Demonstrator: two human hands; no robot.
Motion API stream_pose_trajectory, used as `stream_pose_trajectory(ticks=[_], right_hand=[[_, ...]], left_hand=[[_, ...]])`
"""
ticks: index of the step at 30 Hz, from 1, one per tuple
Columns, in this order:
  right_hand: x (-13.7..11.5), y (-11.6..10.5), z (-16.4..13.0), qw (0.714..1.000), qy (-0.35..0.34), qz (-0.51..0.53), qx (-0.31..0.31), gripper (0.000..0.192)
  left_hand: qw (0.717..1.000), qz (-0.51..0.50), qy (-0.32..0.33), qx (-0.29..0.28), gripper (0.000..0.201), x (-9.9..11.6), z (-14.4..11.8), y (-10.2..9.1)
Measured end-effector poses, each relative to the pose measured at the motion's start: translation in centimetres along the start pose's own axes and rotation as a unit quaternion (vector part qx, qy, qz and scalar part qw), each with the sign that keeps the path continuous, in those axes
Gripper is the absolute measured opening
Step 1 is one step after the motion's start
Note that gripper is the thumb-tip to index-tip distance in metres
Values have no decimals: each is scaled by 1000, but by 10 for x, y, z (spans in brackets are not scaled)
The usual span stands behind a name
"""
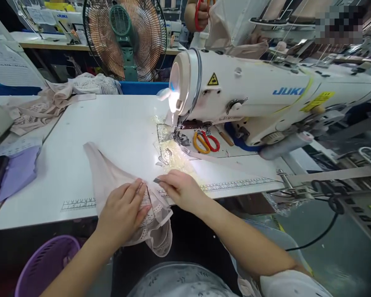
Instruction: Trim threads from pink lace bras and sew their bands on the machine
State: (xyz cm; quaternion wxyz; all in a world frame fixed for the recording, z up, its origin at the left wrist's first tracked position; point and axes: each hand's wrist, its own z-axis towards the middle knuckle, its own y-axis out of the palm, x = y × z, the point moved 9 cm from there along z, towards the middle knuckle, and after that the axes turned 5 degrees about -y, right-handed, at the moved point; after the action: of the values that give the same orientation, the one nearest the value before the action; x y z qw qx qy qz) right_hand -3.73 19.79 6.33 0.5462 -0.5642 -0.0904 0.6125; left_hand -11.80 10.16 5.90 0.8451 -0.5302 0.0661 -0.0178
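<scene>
A pale pink lace-trimmed bra (111,173) lies over the front edge of the white sewing table, and one cup hangs below the edge. My left hand (123,210) presses and pinches the fabric near the lace, fingers together. Just to its right, my right hand (181,189) is closed in a pinch. From its fingertips a short grey metal tip (156,180) points left toward the bra; the rest of that tool is hidden in the hand. Beyond both hands stands the white sewing machine (222,86), its lamp lit over the needle area.
Scissors with red and yellow handles (205,142) lie under the machine arm. A printed ruler (235,184) runs along the table front. More lace garments (49,103) are piled back left, near a fan (126,41). A purple basket (46,264) stands below. A co-worker's hand (200,16) shows behind.
</scene>
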Motion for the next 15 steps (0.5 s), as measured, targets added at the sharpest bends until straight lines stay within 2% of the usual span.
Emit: stream_pose_trajectory(ticks=[2, 5, 15], right_hand=[[-5, 20, 11, 998, -8, -60, -27, 23], [-3, 33, 18, 992, 2, -114, -58, 29], [-10, 40, 19, 971, 11, -204, -128, 34]], left_hand=[[1000, -4, -1, 4, 42, 0, 0, 0], [1000, -9, -7, 5, 42, -1, 0, 1], [1000, -12, -11, 9, 40, -1, 0, 1]])
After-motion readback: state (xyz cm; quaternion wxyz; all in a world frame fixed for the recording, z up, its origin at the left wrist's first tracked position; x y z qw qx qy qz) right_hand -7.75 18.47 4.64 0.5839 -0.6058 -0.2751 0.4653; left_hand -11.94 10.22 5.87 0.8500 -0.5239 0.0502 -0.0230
